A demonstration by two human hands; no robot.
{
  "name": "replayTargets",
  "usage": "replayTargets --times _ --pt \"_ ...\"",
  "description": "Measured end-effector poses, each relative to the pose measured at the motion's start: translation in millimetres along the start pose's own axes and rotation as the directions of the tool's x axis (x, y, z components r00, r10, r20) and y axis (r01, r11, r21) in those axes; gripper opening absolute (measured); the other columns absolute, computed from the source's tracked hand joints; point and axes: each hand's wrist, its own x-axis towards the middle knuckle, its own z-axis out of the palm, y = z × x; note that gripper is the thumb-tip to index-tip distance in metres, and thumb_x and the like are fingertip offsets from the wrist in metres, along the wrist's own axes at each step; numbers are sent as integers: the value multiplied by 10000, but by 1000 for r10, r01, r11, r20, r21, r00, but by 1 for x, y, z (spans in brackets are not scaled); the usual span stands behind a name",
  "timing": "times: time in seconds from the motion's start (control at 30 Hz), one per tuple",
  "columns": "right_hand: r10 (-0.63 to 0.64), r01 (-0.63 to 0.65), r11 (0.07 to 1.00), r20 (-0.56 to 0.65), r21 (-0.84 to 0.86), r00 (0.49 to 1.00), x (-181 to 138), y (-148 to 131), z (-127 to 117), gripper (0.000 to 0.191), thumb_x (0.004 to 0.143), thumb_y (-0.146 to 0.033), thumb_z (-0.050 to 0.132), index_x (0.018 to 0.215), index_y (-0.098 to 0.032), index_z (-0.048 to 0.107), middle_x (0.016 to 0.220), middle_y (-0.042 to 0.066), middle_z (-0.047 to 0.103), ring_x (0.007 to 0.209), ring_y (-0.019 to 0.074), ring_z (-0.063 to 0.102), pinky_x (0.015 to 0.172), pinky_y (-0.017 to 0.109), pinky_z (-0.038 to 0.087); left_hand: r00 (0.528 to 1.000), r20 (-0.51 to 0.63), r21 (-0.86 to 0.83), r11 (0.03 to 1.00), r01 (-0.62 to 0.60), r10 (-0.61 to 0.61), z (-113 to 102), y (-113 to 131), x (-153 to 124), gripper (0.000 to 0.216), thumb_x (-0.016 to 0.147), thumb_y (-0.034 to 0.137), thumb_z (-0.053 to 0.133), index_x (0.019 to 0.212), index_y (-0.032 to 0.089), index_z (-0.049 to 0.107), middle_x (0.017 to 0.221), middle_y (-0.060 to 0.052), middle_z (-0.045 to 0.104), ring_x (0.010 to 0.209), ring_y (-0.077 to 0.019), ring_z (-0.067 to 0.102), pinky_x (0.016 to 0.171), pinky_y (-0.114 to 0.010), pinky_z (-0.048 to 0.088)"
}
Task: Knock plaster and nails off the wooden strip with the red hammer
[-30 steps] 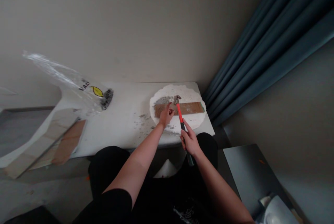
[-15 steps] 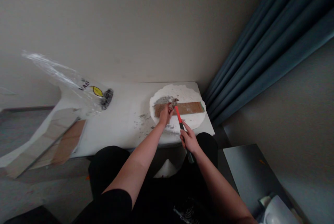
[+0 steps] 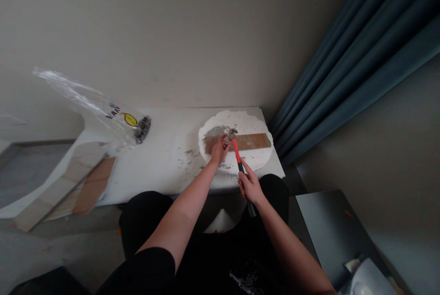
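Observation:
My right hand (image 3: 250, 185) is closed round the black grip of a hammer (image 3: 237, 152), whose shaft is red towards the far end. Its head end lies close to the fingertips of my left hand (image 3: 219, 150) and is hard to make out. The left fingers are pinched at a small grey lump, partly hidden by them, above a brown wooden board (image 3: 252, 141). Under the board lies a round white mat (image 3: 254, 163) with an uneven edge. Grey crumbs (image 3: 217, 131) are heaped behind the board's left part.
A white table (image 3: 161, 162) carries the mat and scattered grey bits. At left stands a clear plastic bag (image 3: 120, 118) with dark grey material at its end, and cardboard pieces (image 3: 92, 185) lie at the edge. Blue curtains (image 3: 330, 66) hang at right, above a dark cabinet (image 3: 330, 221).
The whole view has shifted slightly, with things appearing a little further right. Both hands and the hammer keep almost the same place over the board.

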Motion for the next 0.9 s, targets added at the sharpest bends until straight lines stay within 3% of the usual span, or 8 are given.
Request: replayTargets --times 0.4,0.57,0.8,0.9 --pt "13 -13 1000 -3 -10 1000 2 -2 -2 883 935 -449 646 1703 -200 288 535 -138 443 332 63 378 325 175 314 999 -32 -9 1000 5 -5 -1 0 0 506 850 205 740 1336 190 602 914 -33 754 747 -182 676 761 -332 544" --pt "-12 12 1000 -17 7 1000 -1 1 -6 881 944 -476 634 1707 -221 276 550 -134 459 330 62 381 319 171 313 998 -56 -36 999 24 -26 0 -1 0 537 775 61 683 1294 166 596 1038 -74 756 738 -168 660 759 -318 546" --pt "46 -46 999 2 -10 999 2 8 -5 918 900 -495 646 1698 -204 297 550 -137 476 322 65 385 305 167 301 991 -130 -122 993 -9 -7 1 -8 3 496 824 25 512 1293 182 562 1131 -95 724 988 -211 685 989 -387 545" --pt "20 -20 1000 -6 -3 1000 -2 7 -2 876 922 -485 621 1697 -232 302 577 -130 492 325 57 386 309 166 301 991 -131 -131 991 0 -17 0 -10 4 474 844 61 499 1298 185 552 1141 -96 717 954 -209 671 967 -383 551"
